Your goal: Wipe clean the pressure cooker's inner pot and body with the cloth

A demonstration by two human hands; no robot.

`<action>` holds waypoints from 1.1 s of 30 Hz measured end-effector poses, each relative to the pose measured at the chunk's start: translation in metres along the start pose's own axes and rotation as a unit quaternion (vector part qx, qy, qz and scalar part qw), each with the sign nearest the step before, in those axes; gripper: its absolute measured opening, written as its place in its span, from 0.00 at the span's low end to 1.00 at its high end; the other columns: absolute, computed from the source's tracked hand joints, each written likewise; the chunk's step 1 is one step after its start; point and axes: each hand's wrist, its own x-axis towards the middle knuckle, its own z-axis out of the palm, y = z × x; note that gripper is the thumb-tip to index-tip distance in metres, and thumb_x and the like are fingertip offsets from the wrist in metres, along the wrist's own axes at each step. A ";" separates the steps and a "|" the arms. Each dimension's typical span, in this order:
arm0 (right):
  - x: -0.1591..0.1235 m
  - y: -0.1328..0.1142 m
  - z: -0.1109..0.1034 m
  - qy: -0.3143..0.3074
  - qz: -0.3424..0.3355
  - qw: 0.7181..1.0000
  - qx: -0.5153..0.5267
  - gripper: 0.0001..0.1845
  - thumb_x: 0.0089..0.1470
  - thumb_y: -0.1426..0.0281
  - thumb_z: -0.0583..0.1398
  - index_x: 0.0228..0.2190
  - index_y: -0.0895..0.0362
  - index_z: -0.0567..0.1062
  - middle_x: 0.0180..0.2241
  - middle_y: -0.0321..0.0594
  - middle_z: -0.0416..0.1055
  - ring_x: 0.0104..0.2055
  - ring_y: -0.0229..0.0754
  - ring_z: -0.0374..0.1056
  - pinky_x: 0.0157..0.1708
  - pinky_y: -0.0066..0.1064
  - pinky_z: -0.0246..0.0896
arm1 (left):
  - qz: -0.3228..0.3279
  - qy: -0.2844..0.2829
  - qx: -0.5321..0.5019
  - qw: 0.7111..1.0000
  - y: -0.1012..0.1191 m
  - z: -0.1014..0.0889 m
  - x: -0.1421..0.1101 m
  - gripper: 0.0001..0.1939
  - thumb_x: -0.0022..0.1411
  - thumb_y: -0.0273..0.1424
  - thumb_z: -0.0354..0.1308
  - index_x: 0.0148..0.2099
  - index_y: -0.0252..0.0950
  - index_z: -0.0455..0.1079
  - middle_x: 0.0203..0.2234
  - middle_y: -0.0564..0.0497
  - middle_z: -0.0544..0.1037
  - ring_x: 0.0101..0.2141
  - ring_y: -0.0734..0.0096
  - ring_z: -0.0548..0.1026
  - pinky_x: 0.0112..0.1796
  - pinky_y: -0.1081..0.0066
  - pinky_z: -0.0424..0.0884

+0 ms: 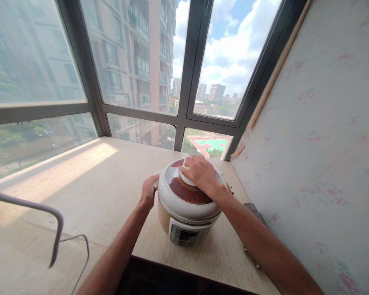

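A round electric pressure cooker (pixel 164 219), white and beige with a reddish-brown lid top, stands upright on the pale stone sill. Its control panel (pixel 189 235) faces me. My right hand (pixel 201 172) lies over the white lid knob (pixel 187 179) with the fingers wrapped round it, hiding much of the knob. On the cooker's left side, my left hand (pixel 149 189) grips the side handle (pixel 156 180). The lid sits on the cooker body.
Dark-framed windows (pixel 181 123) rise behind the sill (pixel 123 176). A papered wall (pixel 310 164) bounds the right side, with a grey cloth-like thing (pixel 254 211) near its foot. Bent grey metal rods (pixel 57 215) jut in at the lower left. A dark edge (pixel 172 278) lies in front.
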 end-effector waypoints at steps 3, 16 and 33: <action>0.000 -0.002 -0.001 -0.010 0.010 1.000 -0.004 0.20 0.67 0.56 0.53 0.43 0.58 0.75 0.44 0.48 0.73 0.50 0.51 0.65 0.45 0.36 0.61 | -0.004 -0.014 -0.014 1.000 0.000 0.000 -0.002 0.16 0.44 0.40 0.65 0.26 0.34 0.66 0.20 0.55 0.67 0.24 0.74 0.63 0.28 0.71 0.61; 0.000 -0.010 0.004 0.003 0.062 0.998 -0.026 0.23 0.67 0.53 0.52 0.45 0.59 0.75 0.44 0.52 0.72 0.48 0.54 0.66 0.44 0.40 0.63 | -0.003 0.004 -0.085 0.996 -0.004 0.011 -0.011 0.14 0.44 0.37 0.64 0.30 0.34 0.67 0.23 0.55 0.70 0.24 0.75 0.65 0.27 0.73 0.62; 0.003 0.018 0.012 0.039 -0.041 0.997 0.043 0.20 0.64 0.54 0.56 0.37 0.57 0.77 0.40 0.45 0.74 0.45 0.46 0.68 0.37 0.32 0.56 | 0.025 -0.064 -0.073 0.995 -0.002 0.005 -0.009 0.11 0.47 0.36 0.62 0.31 0.34 0.69 0.25 0.53 0.72 0.28 0.71 0.68 0.30 0.72 0.64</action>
